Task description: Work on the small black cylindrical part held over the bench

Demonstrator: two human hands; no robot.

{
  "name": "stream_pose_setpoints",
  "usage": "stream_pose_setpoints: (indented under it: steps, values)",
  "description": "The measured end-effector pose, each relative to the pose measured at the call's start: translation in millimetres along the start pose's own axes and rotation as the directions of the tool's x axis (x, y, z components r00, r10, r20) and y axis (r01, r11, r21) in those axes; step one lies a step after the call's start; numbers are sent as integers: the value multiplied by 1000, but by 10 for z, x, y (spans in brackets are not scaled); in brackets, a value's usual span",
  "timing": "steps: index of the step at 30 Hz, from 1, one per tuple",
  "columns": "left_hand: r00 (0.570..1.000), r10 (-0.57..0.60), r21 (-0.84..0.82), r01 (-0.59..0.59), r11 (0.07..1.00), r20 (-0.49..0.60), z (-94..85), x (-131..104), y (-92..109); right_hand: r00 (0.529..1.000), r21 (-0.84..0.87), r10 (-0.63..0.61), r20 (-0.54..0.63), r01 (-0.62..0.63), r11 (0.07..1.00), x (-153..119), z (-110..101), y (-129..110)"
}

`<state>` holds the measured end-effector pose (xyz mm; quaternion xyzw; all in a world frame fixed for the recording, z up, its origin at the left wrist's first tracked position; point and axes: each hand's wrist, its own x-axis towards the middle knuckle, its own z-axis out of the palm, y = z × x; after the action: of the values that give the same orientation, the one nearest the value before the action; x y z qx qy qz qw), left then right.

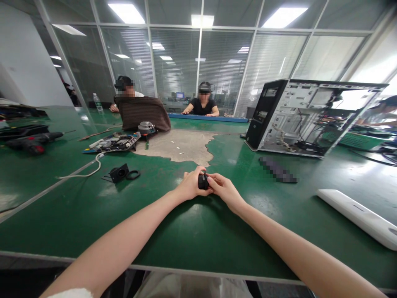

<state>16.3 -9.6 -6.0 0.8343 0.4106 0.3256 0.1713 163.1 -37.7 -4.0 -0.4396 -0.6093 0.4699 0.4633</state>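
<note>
A small black cylindrical part [203,181] is held just above the green table [173,231], near the middle of the view. My left hand [190,185] wraps round its left side. On the other side, the fingertips of my right hand [221,185] pinch its edge. Both hands are closed on the same part and nearly touch. To the left on the table lie a black square housing [119,173] and a black ring [133,175].
An open computer case [269,118] stands at the right, with a white panel [356,211] nearer. Circuit boards [114,142], a brown cloth-covered object [141,111] and a drill [34,142] lie to the left. Two people sit across the table.
</note>
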Motion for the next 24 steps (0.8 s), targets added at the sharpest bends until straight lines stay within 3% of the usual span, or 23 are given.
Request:
stream_pose_setpoints:
  steps: [6, 15, 24]
  values:
    - [998, 43, -29, -41, 999, 54, -52, -2, 21, 991, 180, 106, 80, -119, 977, 28, -44, 28]
    - [999, 28, -40, -27, 999, 23, -47, -13, 76, 997, 38, -15, 79, 12, 999, 12, -83, -29]
    - [1000, -12, -16, 12, 1000, -17, -27, -16, 65, 998, 60, 17, 67, -21, 998, 22, -75, -11]
